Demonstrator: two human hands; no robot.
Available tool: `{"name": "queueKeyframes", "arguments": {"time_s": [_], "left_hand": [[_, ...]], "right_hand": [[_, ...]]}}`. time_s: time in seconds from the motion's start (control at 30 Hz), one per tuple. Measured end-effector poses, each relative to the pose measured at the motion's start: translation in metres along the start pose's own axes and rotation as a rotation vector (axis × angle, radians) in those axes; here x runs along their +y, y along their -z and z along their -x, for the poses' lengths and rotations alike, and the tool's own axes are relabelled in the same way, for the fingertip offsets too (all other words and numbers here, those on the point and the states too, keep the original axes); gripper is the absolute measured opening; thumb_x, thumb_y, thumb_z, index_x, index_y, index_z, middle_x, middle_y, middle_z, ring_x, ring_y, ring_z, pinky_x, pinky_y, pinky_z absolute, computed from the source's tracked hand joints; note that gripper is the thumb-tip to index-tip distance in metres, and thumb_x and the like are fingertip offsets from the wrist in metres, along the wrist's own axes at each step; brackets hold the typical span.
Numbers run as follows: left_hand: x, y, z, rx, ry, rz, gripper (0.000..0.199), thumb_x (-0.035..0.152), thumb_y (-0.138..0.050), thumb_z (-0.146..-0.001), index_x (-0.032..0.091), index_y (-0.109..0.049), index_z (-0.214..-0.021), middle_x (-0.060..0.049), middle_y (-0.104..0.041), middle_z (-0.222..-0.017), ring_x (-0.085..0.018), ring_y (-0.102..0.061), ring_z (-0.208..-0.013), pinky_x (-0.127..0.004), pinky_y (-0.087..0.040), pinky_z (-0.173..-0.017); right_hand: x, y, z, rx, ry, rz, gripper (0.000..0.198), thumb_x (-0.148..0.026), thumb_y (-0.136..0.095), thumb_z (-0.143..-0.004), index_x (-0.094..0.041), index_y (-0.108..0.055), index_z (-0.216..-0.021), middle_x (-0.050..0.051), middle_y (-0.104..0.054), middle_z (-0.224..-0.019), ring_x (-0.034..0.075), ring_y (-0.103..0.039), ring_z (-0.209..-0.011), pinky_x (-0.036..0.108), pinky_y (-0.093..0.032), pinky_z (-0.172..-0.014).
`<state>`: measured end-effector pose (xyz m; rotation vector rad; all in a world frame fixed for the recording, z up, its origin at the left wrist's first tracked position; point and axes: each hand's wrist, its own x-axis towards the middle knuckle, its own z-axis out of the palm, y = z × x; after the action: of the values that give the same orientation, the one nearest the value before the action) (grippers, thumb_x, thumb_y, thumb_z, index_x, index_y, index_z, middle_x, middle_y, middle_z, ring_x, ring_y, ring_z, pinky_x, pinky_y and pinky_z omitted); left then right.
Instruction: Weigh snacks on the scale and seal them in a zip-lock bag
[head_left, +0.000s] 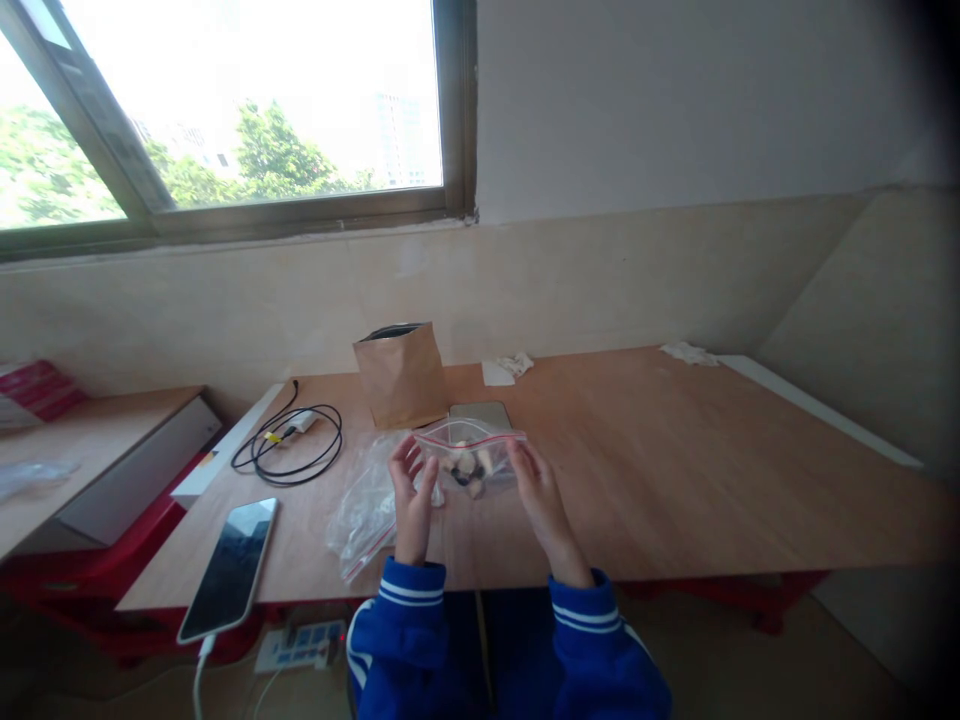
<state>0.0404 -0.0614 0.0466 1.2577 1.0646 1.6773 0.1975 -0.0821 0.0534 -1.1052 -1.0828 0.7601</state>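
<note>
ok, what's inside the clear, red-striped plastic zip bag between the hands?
Through the clear plastic zip bag: irregular pale tan pieces and some dark pieces, bunched together. They overlap, so anything covered behind the front ones can't be seen or counted.

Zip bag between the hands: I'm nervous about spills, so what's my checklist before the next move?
1. Left hand at the zip bag's mouth: ok, left end.
2. Right hand there: ok, right end.
3. Number of pieces inside: cannot tell, they overlap.
4. Paper bag upright: ok, top open.
5. Space by the left hand free: not ok, another plastic bag lies there.
6. Phone fully on the table: not ok, near end overhangs.
</note>
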Motion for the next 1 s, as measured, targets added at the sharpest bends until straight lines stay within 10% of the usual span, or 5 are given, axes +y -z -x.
{"name": "queueKeyframes", "arguments": {"time_s": [0.23,0.57,0.77,1.0], "left_hand": [[0.004,0.003,-0.001,-0.023,0.069,-0.006,0.032,0.05,-0.056,-0.082,0.019,-0.063,-0.08,0.0,-0.061,-0.074,-0.016,-0.058,-0.076,-0.027,-0.045,-0.075],[0.013,-0.014,0.011,-0.105,-0.009,-0.137,0.023,0.04,-0.063,-0.078,0.021,-0.069,-0.09,-0.005,-0.066,-0.09,-0.022,-0.059,-0.088,-0.03,-0.043,-0.08],[0.005,-0.003,0.003,0.082,0.035,-0.023,0.027,0.044,-0.061,-0.079,0.017,-0.066,-0.081,0.0,-0.062,-0.074,-0.016,-0.057,-0.077,-0.027,-0.043,-0.075],[-0.012,0.008,-0.003,0.009,0.252,0.062,0.039,0.052,-0.064,-0.073,0.015,-0.066,-0.086,-0.001,-0.064,-0.074,-0.013,-0.06,-0.068,-0.023,-0.044,-0.062]], "right_hand": [[0.006,0.002,-0.001,-0.032,0.001,0.067,0.05,-0.059,-0.035,-0.089,-0.021,-0.064,-0.105,0.01,-0.068,-0.106,0.026,-0.061,-0.104,0.038,-0.048,-0.089],[0.001,-0.008,0.001,-0.203,0.155,0.124,0.048,-0.052,-0.032,-0.094,-0.021,-0.058,-0.119,0.009,-0.06,-0.125,0.02,-0.051,-0.121,0.036,-0.036,-0.105],[0.003,0.003,0.0,0.081,0.037,0.183,0.052,-0.058,-0.031,-0.091,-0.019,-0.065,-0.093,0.01,-0.07,-0.092,0.023,-0.064,-0.086,0.035,-0.048,-0.082],[0.016,0.016,-0.005,-0.009,0.011,0.119,0.051,-0.062,-0.037,-0.087,-0.02,-0.065,-0.087,0.008,-0.07,-0.086,0.023,-0.064,-0.083,0.032,-0.049,-0.073]]}}
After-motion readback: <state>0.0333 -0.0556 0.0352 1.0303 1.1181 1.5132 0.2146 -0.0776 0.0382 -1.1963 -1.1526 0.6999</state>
